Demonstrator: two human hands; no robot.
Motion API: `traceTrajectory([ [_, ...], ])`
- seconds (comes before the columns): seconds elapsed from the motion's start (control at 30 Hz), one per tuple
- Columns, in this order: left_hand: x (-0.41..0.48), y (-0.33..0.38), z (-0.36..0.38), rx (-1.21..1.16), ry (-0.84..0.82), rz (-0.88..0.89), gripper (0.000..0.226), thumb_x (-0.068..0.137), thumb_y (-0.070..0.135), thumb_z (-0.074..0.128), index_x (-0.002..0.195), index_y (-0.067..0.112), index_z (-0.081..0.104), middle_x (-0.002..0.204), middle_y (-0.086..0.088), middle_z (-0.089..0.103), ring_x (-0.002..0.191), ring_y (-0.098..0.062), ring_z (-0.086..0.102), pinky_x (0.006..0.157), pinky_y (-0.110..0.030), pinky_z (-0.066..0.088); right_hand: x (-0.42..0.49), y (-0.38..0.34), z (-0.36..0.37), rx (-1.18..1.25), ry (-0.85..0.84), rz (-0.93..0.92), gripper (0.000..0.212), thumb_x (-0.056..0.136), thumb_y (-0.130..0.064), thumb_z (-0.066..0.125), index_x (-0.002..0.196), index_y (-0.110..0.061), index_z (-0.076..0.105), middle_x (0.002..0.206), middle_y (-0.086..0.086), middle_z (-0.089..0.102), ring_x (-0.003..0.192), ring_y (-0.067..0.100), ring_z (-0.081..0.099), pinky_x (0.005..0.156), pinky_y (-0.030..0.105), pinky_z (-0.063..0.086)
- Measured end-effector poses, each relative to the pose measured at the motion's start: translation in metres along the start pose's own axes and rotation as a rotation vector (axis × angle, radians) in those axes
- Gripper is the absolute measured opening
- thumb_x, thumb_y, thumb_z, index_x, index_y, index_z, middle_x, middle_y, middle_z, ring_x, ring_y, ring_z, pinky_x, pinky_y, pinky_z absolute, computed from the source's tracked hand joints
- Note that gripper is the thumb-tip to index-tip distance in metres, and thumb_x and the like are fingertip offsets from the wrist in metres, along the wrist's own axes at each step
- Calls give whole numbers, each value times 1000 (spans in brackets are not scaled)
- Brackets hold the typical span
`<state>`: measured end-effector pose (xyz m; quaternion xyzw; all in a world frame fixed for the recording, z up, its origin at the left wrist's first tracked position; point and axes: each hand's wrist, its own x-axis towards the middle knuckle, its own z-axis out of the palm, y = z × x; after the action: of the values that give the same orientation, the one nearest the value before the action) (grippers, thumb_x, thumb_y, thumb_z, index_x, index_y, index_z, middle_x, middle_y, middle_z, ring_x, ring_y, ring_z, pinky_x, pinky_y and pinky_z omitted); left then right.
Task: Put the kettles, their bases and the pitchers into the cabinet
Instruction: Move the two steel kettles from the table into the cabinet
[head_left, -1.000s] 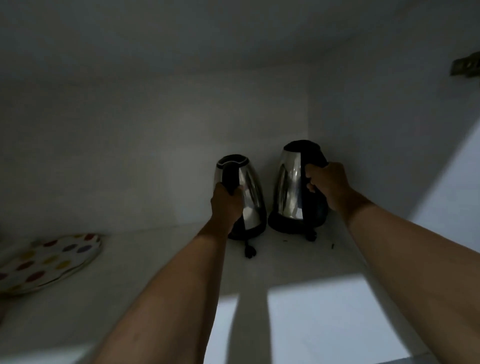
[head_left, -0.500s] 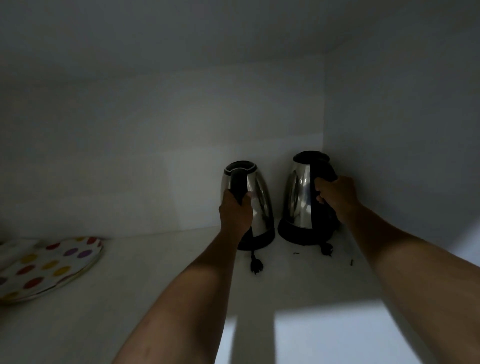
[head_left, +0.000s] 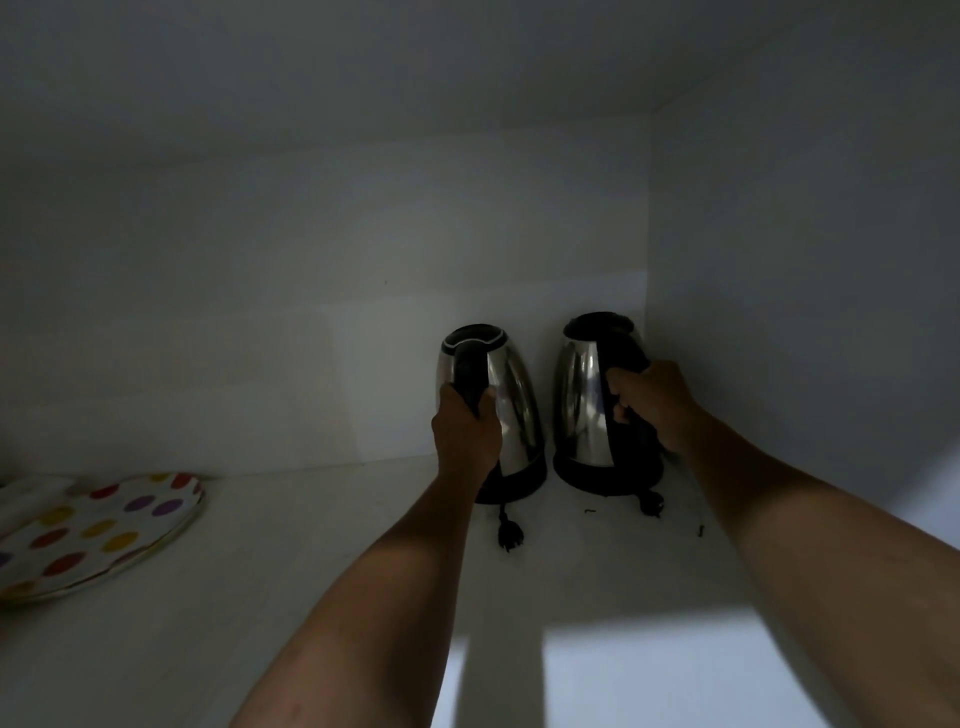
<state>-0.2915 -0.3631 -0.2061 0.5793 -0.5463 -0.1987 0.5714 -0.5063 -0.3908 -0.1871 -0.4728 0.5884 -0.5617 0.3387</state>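
Observation:
Two steel kettles with black handles stand side by side on black bases at the back right of a dim white cabinet shelf. My left hand is closed around the handle of the left kettle. My right hand grips the handle of the right kettle, which sits close to the right cabinet wall. A short cord with a plug lies in front of the left base. Another plug lies in front of the right base. No pitchers are in view.
A white plate with coloured dots rests at the shelf's left edge. The cabinet's back wall and right wall close in the corner. A few dark crumbs lie near the right kettle.
Both kettles have been pushed a little further back and right into the corner. My hands keep the same hold on the handles, and my view has shifted slightly.

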Motion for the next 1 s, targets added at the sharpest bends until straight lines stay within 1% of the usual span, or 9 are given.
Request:
traceTrajectory([
  [0.1,0,-2,0,29,-27,35,35,100,30,55,119,2,50,103,-10,58,87,-17,53,73,-25,42,-1,-1,4,14,-16,-6,19,82,-10,64,65,-4,60,56,12,56,48,24,52,57,35,50],
  [0.27,5,-4,-1,27,4,36,34,100,31,55,115,1,50,96,-7,55,84,-18,54,69,-26,43,-3,0,3,4,-14,-7,22,83,-10,63,62,-5,58,54,12,54,44,23,49,50,30,46],
  [0.37,7,-2,-2,22,5,31,32,100,29,55,117,1,50,94,-5,54,80,-16,53,63,-21,41,-1,0,4,1,-12,-6,23,83,-11,64,62,-6,57,53,11,53,43,23,48,49,30,45],
  [0.47,8,-2,-2,45,-52,30,35,100,31,55,120,2,49,98,-6,55,85,-19,54,71,-27,43,-1,0,6,-4,-8,-10,22,81,-12,64,61,-6,56,53,13,53,44,23,49,52,33,46],
  [0.57,17,0,-9,72,-132,-31,38,100,32,55,125,5,47,102,-7,53,87,-21,53,74,-28,42,-2,0,7,5,-11,-3,21,82,-11,63,62,-6,56,55,13,54,45,23,49,51,32,45],
  [0.7,15,-7,-11,22,-96,-59,37,99,35,54,121,6,46,103,-7,54,88,-22,52,77,-28,42,-5,0,6,7,-7,-6,24,84,-12,64,62,-5,57,55,14,53,45,24,49,52,33,45],
  [0.83,7,-5,-2,-15,-104,-59,25,100,27,54,116,10,45,90,0,52,80,-17,53,65,-25,42,-10,0,6,6,3,-10,22,83,-13,64,63,-5,58,56,14,54,46,24,50,54,34,47],
  [0.93,8,-1,5,-67,-116,-74,21,96,17,56,114,9,49,99,-12,60,87,-26,62,66,-27,49,-11,0,6,-15,12,-3,22,84,-16,65,67,-4,60,57,15,56,47,25,52,57,36,49],
  [1.0,7,1,11,-92,-143,-73,16,95,16,57,109,12,49,93,-8,60,84,-24,62,61,-24,47,-10,-1,5,-43,23,-18,24,85,-17,65,66,-3,60,58,16,57,47,26,52,55,35,49],
])
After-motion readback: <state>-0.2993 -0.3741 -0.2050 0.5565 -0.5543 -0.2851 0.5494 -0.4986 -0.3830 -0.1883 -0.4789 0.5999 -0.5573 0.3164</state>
